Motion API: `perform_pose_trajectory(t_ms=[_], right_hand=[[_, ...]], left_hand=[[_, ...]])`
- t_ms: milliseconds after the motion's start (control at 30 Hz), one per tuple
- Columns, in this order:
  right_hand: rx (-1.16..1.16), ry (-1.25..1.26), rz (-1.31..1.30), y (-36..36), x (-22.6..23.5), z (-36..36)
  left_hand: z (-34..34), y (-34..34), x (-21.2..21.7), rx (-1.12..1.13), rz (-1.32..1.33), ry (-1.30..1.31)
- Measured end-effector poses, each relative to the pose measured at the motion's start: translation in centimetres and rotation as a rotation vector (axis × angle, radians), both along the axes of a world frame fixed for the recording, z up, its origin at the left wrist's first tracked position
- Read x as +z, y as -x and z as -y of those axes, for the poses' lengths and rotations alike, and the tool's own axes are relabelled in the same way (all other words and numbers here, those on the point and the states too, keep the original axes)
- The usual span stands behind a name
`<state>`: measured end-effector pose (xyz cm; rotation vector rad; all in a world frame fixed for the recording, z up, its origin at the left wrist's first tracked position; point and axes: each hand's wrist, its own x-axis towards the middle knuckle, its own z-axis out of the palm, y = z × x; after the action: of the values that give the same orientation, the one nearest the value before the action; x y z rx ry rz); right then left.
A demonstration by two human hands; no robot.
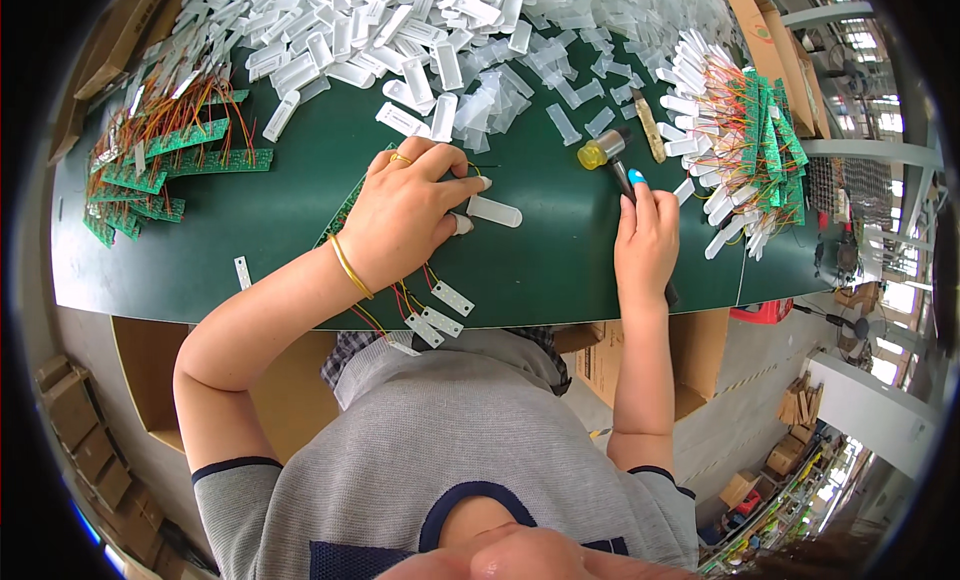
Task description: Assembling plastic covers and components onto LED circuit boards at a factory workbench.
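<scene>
My left hand (405, 215) presses down on a green circuit board (345, 208) and pinches a white plastic cap (495, 212) lying on the green table (560, 250). Thin red and yellow wires (405, 302) run from under that hand to small white strips (440, 315) near the table's front edge. My right hand (647, 242) grips the black handle of a small mallet (608, 152) with a yellow and grey head, which rests just right of the cap.
A big heap of white plastic caps (400, 35) fills the far side of the table. Piles of wired green boards lie at far left (150, 150) and far right (745, 145). Cardboard boxes (690, 365) stand under the table.
</scene>
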<state>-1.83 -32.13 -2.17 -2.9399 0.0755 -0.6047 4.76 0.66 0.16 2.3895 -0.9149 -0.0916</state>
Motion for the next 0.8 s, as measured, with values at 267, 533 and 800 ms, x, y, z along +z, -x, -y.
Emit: perform_pose_trajectory(t_ms=[267,533,800], right_hand=[[0.348,-0.104,-0.040,1.2,3.1,-4.1],[0.465,-0.305,0.060,3.0,7.1,-8.9],[0.372,-0.420,0.115,4.6,3.5,-7.9]], left_hand=[[0.0,-0.1,-0.2,0.013,-0.045,-0.010],[0.0,0.0,0.3,0.009,-0.049,-0.024],[0.0,0.1,0.0,0.017,-0.025,0.013]])
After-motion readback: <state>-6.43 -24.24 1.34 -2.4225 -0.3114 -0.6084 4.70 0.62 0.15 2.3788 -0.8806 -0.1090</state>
